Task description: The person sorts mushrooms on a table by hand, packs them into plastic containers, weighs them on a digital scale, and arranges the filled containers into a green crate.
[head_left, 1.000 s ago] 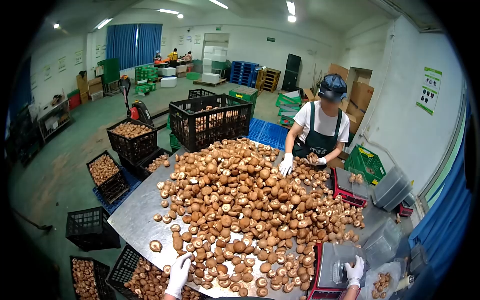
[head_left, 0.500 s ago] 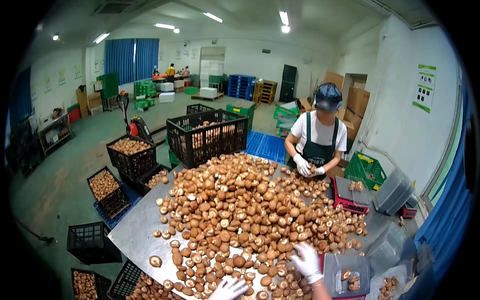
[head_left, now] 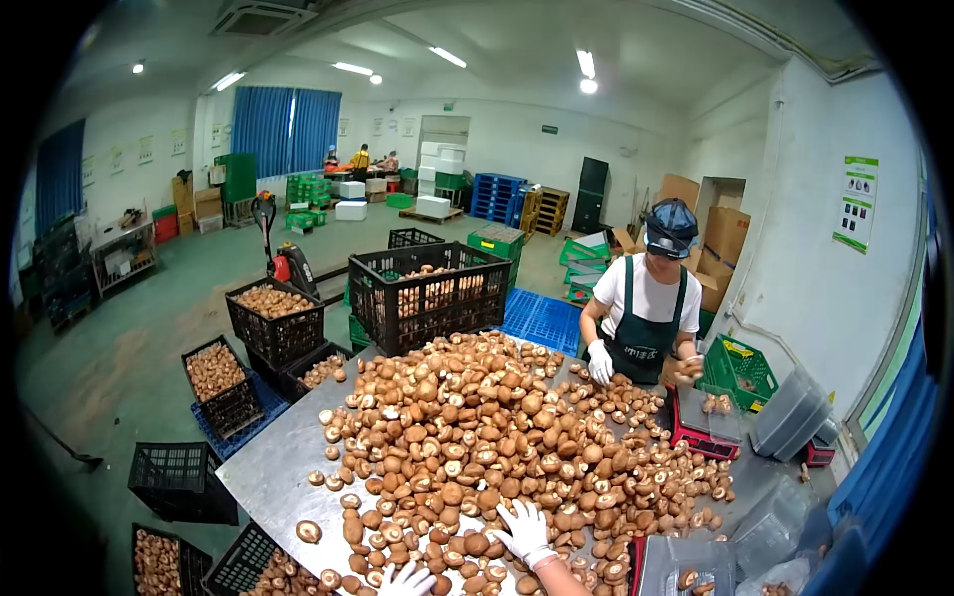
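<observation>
Brown mushrooms (head_left: 477, 417) lie heaped across a metal table (head_left: 263, 467). My right hand (head_left: 525, 532), in a white glove, rests on mushrooms at the heap's near side, fingers spread and nothing held. At the bottom edge, my left hand (head_left: 405, 581), also gloved, has its fingers apart among mushrooms; its lower part is cut off by the frame. To the right of my right hand, a clear plastic tray (head_left: 686, 566) with a few mushrooms sits on a red scale (head_left: 637, 561).
Across the table a co-worker (head_left: 651, 308) in a dark apron holds mushrooms near a second red scale (head_left: 704, 422). Stacked clear trays (head_left: 790, 412) stand at the right. Black crates (head_left: 427, 298) of mushrooms stand behind and left of the table. A blue curtain (head_left: 884, 447) hangs right.
My right hand has moved left from the tray and scale onto the heap. My left hand has shifted from the table's near edge rightward and lower. The co-worker's hands have parted.
</observation>
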### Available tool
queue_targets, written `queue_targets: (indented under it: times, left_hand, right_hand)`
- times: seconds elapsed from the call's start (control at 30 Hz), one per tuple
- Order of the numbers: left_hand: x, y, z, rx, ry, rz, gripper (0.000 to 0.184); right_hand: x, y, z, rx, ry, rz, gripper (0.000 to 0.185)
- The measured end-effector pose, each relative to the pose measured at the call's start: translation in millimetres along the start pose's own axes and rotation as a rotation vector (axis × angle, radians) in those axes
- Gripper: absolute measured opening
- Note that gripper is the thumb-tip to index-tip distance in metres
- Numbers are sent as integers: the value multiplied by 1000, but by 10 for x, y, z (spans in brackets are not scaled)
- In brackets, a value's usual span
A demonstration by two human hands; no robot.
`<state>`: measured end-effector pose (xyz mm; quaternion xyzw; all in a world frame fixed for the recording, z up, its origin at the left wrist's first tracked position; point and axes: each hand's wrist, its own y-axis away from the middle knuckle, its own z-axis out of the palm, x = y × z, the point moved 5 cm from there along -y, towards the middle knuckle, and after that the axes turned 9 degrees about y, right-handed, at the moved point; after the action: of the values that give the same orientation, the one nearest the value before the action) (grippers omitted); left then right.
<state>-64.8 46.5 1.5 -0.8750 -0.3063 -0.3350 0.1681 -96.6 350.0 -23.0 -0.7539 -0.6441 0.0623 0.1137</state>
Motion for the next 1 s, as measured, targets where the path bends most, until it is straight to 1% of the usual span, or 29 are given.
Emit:
queue_targets:
  times: [0.03,0.13,0.17,0.23,0.3,0.37,0.4,0.43,0.5,0.53,0.6,0.63,0.67,0.7,0.73,0.77,0.8,0.83,0.9,0.93,0.97,1.0]
  left_hand:
    - [52,-40,-90,-34,-13,-40,55]
    - [-112,3,34,123,-18,50,55]
    - [-158,3,85,128,-19,54,55]
    - [-154,16,108,152,-4,51,55]
    - [-190,30,170,120,-17,15,54]
    - [-232,39,218,200,-19,74,53]
    - [-221,34,214,208,-34,100,53]
    - [-245,47,222,212,-31,99,53]
    - [-259,115,235,246,-132,137,50]
    - [-256,134,233,266,-106,133,46]
    - [-280,163,246,302,-96,149,44]
    - [-299,193,257,330,-86,164,42]
    - [-362,230,306,304,-55,125,40]
    - [-304,263,260,360,-171,167,40]
    - [-266,247,201,302,-141,113,40]
    - [-239,248,173,245,-109,59,40]
    - [-308,248,207,277,-74,44,41]
    - [-341,255,231,393,-123,112,44]
    - [-349,252,240,512,-201,142,48]
    - [-166,208,146,437,-381,78,54]
    - [-298,198,240,435,-296,52,54]
    - [-273,192,231,446,-312,38,54]
  right_hand:
    - [-5,-1,-53,-33,-9,1,65]
    - [-16,-20,-108,-101,-54,10,64]
    - [-24,-36,-135,-120,-86,19,64]
    - [0,-68,-55,-96,-74,14,65]
    - [-15,-31,-8,-75,-63,14,66]
    - [-27,-29,-2,-74,2,26,67]
    - [-32,-40,-49,-88,-63,19,67]
    - [-42,-29,-91,-87,-56,18,67]
    - [-37,-23,-155,-158,-65,30,68]
    - [-45,-41,-191,-158,-64,26,68]
    - [-23,-82,-191,-265,-105,60,69]
    - [0,-116,-175,-264,-103,57,69]
    - [21,-141,-120,-273,-141,61,69]
    - [15,-138,-121,-286,-180,67,69]
    - [8,-126,-139,-268,-179,56,68]
    - [5,-112,-152,-264,-192,45,67]
    - [-2,-75,-146,-296,-212,37,68]
    - [-29,-60,-184,-325,-231,27,68]
    - [-97,24,-187,-304,-240,19,68]
    - [-125,57,-189,-271,-245,13,69]
    - [-145,80,-183,-237,-218,6,69]
    - [-156,111,-152,-235,-220,-3,69]
